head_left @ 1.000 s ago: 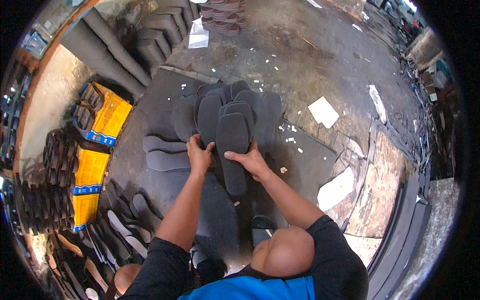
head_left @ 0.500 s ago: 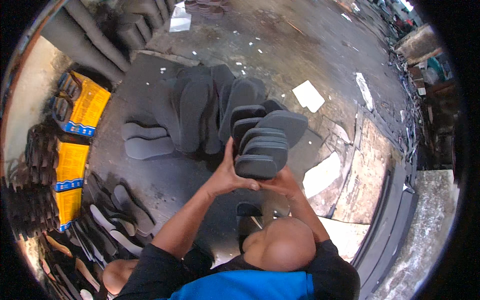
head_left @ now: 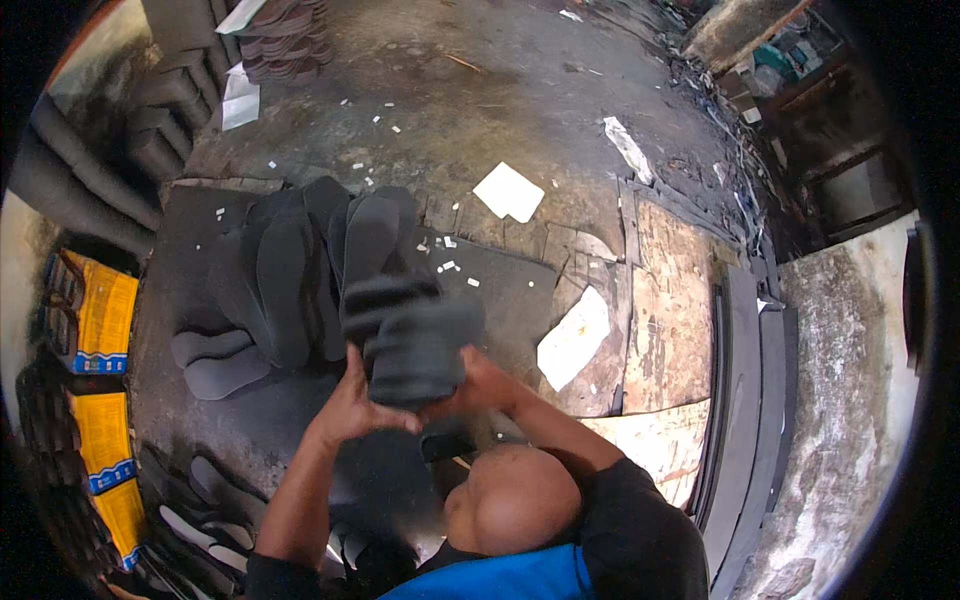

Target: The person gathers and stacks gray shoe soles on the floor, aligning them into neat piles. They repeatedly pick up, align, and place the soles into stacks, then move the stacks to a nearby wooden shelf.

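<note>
Between my hands is a stack of dark grey foot-shaped soles (head_left: 420, 350), blurred by motion. My left hand (head_left: 362, 400) wraps the stack's left side, with the thumb along its near end. My right hand (head_left: 475, 385) is closed on its right side. Just beyond lies a pile of larger grey soles (head_left: 285, 290) on a dark floor sheet, some overlapping. Two lighter grey soles (head_left: 225, 375) lie to the left of that pile.
Yellow and blue packages (head_left: 105, 430) line the left, near more loose soles (head_left: 215, 490). White paper sheets (head_left: 575, 338) lie on the floor to the right, beside a worn board (head_left: 670, 300). Long dark strips (head_left: 740, 400) lean by the right wall. Grey rolls (head_left: 90, 180) stand at the far left.
My view has swung to the right, so the scene sits further left. Both hands still hold the sole stack, which now blurs and looks more bunched together.
</note>
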The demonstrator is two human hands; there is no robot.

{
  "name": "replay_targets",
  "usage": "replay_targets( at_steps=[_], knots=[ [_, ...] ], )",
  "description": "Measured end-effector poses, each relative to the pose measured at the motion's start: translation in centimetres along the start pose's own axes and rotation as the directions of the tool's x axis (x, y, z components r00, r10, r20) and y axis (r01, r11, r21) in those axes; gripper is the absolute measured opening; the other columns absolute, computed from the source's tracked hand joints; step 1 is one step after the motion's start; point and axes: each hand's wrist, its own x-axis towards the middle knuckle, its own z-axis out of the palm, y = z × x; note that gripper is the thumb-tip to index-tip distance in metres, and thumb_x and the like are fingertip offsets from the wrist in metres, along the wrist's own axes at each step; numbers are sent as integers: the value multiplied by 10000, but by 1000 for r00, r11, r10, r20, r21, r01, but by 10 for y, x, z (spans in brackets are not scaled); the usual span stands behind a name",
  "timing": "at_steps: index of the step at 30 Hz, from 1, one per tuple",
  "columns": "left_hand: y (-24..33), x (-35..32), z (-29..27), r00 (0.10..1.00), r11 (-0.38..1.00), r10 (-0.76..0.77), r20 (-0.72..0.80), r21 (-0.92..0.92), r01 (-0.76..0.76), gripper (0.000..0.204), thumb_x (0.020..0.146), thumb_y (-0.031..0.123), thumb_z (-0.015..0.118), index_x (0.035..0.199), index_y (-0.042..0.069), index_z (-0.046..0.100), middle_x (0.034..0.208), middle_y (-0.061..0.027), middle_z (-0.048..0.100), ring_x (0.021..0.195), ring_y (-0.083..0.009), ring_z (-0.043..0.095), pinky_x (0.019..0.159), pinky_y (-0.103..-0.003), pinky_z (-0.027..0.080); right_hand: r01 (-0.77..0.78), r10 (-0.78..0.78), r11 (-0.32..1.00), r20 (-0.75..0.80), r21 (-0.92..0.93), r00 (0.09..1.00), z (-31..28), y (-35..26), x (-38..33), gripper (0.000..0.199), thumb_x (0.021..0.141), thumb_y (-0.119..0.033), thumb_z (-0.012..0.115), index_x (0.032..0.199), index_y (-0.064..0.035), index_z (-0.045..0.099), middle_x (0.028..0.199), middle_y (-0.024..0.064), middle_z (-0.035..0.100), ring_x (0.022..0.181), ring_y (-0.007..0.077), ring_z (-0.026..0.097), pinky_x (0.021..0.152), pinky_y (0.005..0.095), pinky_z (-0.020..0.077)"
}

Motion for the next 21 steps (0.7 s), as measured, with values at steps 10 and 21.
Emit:
replay_targets(
  at_steps=[10, 21],
  knots=[
    [-29, -6, -31, 989, 850, 108, 102, 507, -145, 1665, 497, 239, 1037, 1630, 192, -181, 1720, -181, -16, 1583, -306, 95, 1268, -487, 218, 141, -153, 983, 103, 115, 983, 26, 66, -15, 1481, 640, -211, 996, 1642, -104, -88, 1708, 165, 108, 1558, 276, 197, 1267, 456, 203],
    [-26, -31, -50, 976, 577, 206, 73, 796, -181, 1095, 719, -31, 817, 1635, 107, 233, 1662, -144, 283, 1552, -315, 242, 1263, -434, 220, -198, 192, 978, 94, 70, 977, 21, 42, -25, 1260, 706, -407, 925, 1621, -42, 139, 1623, 205, 297, 1538, 325, 248, 1263, 521, 186]
  ],
)
